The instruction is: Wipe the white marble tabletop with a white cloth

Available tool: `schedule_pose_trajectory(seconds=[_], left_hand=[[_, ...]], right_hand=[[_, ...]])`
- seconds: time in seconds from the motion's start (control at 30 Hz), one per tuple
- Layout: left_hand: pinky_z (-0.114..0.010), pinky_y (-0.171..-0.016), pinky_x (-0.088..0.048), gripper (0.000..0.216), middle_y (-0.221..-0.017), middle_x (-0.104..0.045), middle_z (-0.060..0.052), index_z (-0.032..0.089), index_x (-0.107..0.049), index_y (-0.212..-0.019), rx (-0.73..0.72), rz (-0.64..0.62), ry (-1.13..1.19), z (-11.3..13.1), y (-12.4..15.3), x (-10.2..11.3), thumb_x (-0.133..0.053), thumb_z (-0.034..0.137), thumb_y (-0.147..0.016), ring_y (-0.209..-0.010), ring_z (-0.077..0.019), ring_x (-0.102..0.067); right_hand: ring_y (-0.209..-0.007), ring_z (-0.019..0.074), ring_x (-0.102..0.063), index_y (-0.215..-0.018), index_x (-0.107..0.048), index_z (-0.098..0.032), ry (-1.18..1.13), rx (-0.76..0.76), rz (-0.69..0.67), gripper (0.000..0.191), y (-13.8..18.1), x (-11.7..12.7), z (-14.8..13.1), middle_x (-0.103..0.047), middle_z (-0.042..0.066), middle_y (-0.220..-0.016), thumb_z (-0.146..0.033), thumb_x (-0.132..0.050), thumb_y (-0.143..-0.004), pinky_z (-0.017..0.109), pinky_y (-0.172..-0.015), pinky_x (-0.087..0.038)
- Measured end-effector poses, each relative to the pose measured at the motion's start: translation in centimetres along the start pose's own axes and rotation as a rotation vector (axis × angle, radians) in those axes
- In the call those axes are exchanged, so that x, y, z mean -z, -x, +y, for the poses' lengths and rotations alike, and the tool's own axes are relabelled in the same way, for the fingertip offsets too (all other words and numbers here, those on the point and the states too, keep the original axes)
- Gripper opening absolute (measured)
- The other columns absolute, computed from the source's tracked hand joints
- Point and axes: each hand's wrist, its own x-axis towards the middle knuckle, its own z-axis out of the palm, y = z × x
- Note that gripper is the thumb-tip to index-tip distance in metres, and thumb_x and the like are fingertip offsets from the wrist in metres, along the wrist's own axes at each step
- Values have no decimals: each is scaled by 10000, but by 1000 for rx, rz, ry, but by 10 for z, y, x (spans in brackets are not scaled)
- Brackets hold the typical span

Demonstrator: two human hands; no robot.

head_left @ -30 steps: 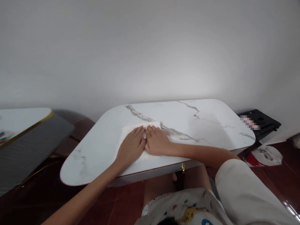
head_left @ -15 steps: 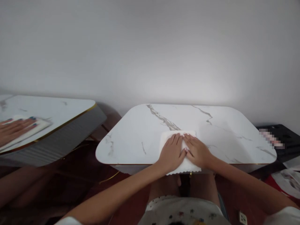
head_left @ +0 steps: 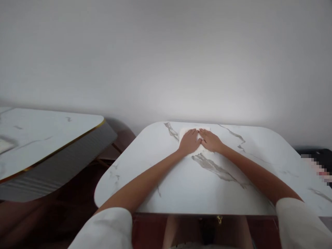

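Observation:
A white cloth [head_left: 204,150] lies flat on a white marble-patterned table [head_left: 166,180], close to its far edge. My left hand [head_left: 190,141] presses flat on the left part of the cloth with its fingers stretched forward. On the right part rests my right hand [head_left: 210,141], also flat, its fingers angled inward. The two hands meet at the fingertips and thumbs. Both forearms reach across the tabletop, and much of the cloth is hidden under the hands.
A second marble-patterned table [head_left: 64,135] with a gold edge stands to the left, part of a white cloth [head_left: 5,145] on it. The wall [head_left: 166,62] rises behind both tables. At the far right is a black object [head_left: 317,153] with a pixelated patch.
Both hands have pushed the cloth forward from the near edge to the far side of the table. The other person's hand on the left table has gone out of view.

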Motion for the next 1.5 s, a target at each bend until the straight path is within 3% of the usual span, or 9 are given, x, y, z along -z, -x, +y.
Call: schedule_pose_trajectory(seconds=[0.13,0.27,0.43,0.57,0.77,1.03,1.2,1.33,1.5], left_hand=[[-376,-1053,-327,375,-1250,-548,-164,68,-526,-1182,42,45,-47,-25,-37,-20,-434,209,-846,-1197,-255,-469],[-354,-1048,-325,364,-1240,-557,-142,81,-530,-1176,13,14,-33,-30,-72,-31,-434,206,-848,-1185,-239,-478],[-336,-997,-372,316,-1150,-611,-109,111,-551,-1129,-79,-42,23,-8,-99,-37,-434,226,-858,-1105,-221,-530],[-337,-1035,-335,355,-1230,-572,-127,94,-527,-1176,-146,-49,61,20,-101,-42,-442,225,-858,-1176,-221,-487],[-340,-1088,-270,451,-1351,-478,-154,62,-463,-1276,-214,-97,66,53,-65,-34,-444,268,-875,-1270,-228,-410],[-382,-1106,-255,504,-1401,-420,-166,40,-408,-1325,-204,-170,47,82,41,16,-383,299,-894,-1312,-256,-361],[-422,-1112,-250,546,-1444,-360,-162,60,-375,-1353,-125,-238,125,115,104,42,-387,334,-882,-1343,-272,-313],[-435,-1112,-255,607,-1481,-295,-136,106,-314,-1397,-99,-285,244,153,127,43,-409,355,-852,-1374,-266,-255],[-459,-1107,-264,622,-1486,-278,-135,86,-301,-1401,-72,-343,316,198,98,27,-395,320,-832,-1377,-289,-241]], right_hand=[[-1342,202,-323,-1375,-387,-53,-3,-15,-13,534,-40,-7,23,-370,128,-1450,-211,-343,-866,348,-1117,-245],[-1325,198,-353,-1365,-395,-52,9,-79,-15,516,-55,-7,49,-397,132,-1433,-197,-354,-872,344,-1104,-261],[-1287,203,-403,-1342,-414,-30,32,-131,53,497,-40,-5,79,-462,156,-1383,-173,-345,-871,349,-1086,-286],[-1317,235,-360,-1350,-399,-12,58,-185,62,520,-9,-1,90,-410,181,-1413,-176,-336,-860,404,-1095,-275],[-1314,270,-363,-1355,-393,-3,89,-256,69,540,47,16,60,-398,187,-1420,-186,-351,-848,419,-1091,-280],[-1317,283,-355,-1360,-385,-2,32,-189,54,561,119,36,-31,-399,201,-1415,-228,-347,-848,449,-1082,-297],[-1333,260,-333,-1372,-373,-17,-23,-155,75,573,177,50,-73,-390,190,-1423,-230,-354,-841,449,-1092,-290],[-1358,237,-286,-1412,-330,-77,-48,-132,62,615,227,65,-74,-369,147,-1445,-206,-385,-813,453,-1098,-291],[-1362,215,-277,-1446,-273,-155,-28,-203,15,648,257,79,-31,-329,76,-1472,-190,-374,-807,455,-1103,-292]])
